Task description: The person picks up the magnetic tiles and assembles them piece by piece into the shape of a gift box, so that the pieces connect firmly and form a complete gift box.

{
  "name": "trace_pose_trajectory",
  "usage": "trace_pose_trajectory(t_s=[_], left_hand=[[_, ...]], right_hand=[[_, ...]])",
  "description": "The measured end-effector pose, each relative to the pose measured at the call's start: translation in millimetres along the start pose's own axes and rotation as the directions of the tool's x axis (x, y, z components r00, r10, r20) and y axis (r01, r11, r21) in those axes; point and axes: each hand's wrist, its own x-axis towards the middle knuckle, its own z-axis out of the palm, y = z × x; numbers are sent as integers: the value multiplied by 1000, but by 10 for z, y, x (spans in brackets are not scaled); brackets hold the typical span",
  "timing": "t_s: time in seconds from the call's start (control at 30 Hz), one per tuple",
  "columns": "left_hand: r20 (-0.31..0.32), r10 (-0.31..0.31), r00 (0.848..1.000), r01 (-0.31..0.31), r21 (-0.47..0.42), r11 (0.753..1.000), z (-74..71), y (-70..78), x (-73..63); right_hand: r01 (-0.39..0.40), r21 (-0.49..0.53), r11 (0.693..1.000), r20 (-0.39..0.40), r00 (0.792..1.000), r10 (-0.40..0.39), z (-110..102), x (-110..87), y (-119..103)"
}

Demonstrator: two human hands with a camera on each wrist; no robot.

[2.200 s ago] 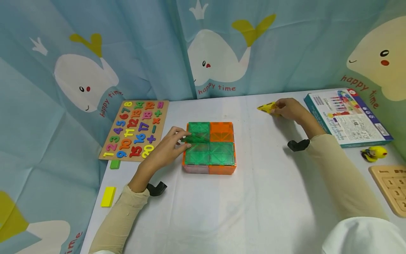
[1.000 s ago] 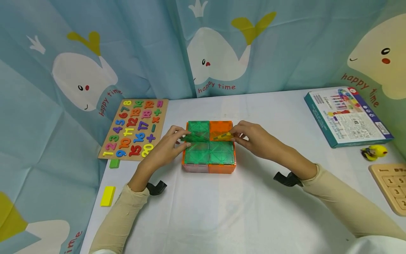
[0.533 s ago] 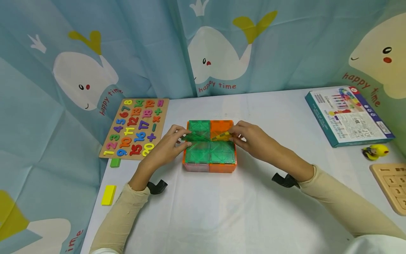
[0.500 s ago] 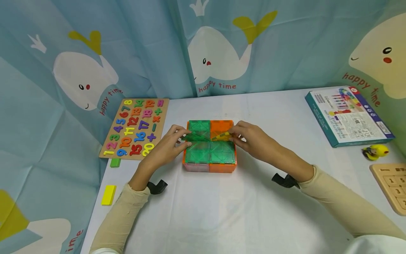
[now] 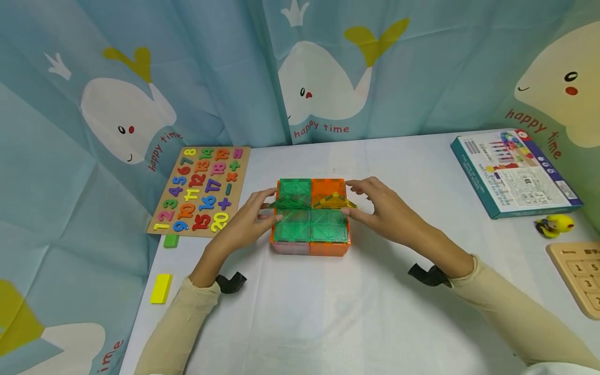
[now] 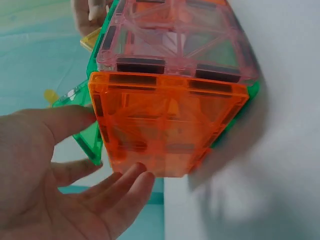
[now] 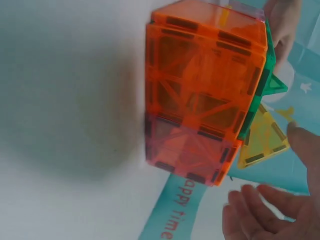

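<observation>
A low box of translucent magnetic tiles (image 5: pixel 328 226), green and orange on top, sits mid-table. Standing on its top are a green triangle tile (image 5: pixel 290 203) at the left and a yellow triangle tile (image 5: pixel 335 200) at the right. My left hand (image 5: pixel 250 221) is at the box's left side, thumb and fingers spread around the green triangle's outer end without a visible pinch. My right hand (image 5: pixel 386 211) is beside the yellow triangle, its thumb tip near the tile's corner and its fingers apart from it. In the right wrist view, the yellow triangle tile (image 7: pixel 263 137) stands free of the fingers.
A number board (image 5: pixel 197 192) lies at the back left, with green (image 5: pixel 171 241) and yellow (image 5: pixel 161 288) blocks before it. At the right are a boxed set (image 5: pixel 517 172), a small yellow-headed figure (image 5: pixel 554 225) and a wooden number board (image 5: pixel 578 273). A curtain hangs behind.
My right hand brought the yellow triangle from the back right onto the box, then let go and drew slightly right. My left fingers have loosened from the green triangle.
</observation>
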Motion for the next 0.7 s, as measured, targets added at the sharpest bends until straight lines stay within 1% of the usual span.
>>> trace_pose_trajectory(t_s=[0.07, 0.1, 0.13, 0.2, 0.23, 0.27, 0.3, 0.33, 0.37, 0.43, 0.47, 0.5, 0.57, 0.7], left_hand=[[50, -20, 999, 24, -76, 997, -17, -45, -47], [86, -24, 996, 35, -126, 991, -25, -75, -75], [127, -17, 992, 40, -186, 982, -31, -110, -100], [211, -6, 978, 66, -280, 958, -24, -185, -154], [246, -6, 969, 82, -301, 950, -10, -222, -179], [271, -3, 962, 88, -301, 950, 15, -261, -195], [284, -2, 959, 89, -291, 952, 46, -289, -207], [286, -2, 958, 82, -266, 960, 83, -310, -214], [272, -11, 962, 75, -226, 971, 122, -324, -219], [225, -16, 974, 50, -148, 988, 196, -331, -212], [200, -12, 980, 36, -121, 992, 228, -324, -203], [179, -9, 984, 27, -101, 995, 251, -310, -193], [152, -8, 988, 18, -68, 998, 282, -281, -173], [142, 0, 990, 4, -26, 1000, 325, -240, -115]], right_hand=[[-59, 33, 998, 22, 998, 59, 9, -63, 27], [-85, 47, 995, 44, 996, 83, 23, -95, 39], [-103, 64, 993, 69, 993, 99, 43, -126, 54], [-140, 89, 986, 127, 984, 128, 104, -186, 82], [-152, 96, 984, 155, 979, 136, 147, -210, 97], [-159, 109, 981, 183, 974, 137, 195, -227, 109], [-155, 124, 980, 205, 970, 128, 249, -240, 119], [-151, 136, 979, 222, 968, 119, 304, -247, 134], [-148, 142, 979, 236, 965, 112, 357, -252, 141], [-128, 165, 978, 250, 965, 84, 456, -248, 150], [-112, 174, 978, 247, 967, 67, 496, -244, 153], [-100, 173, 980, 241, 969, 56, 526, -240, 156], [-100, 177, 979, 233, 971, 56, 554, -235, 158], [-111, 155, 982, 227, 971, 74, 525, -215, 169]])
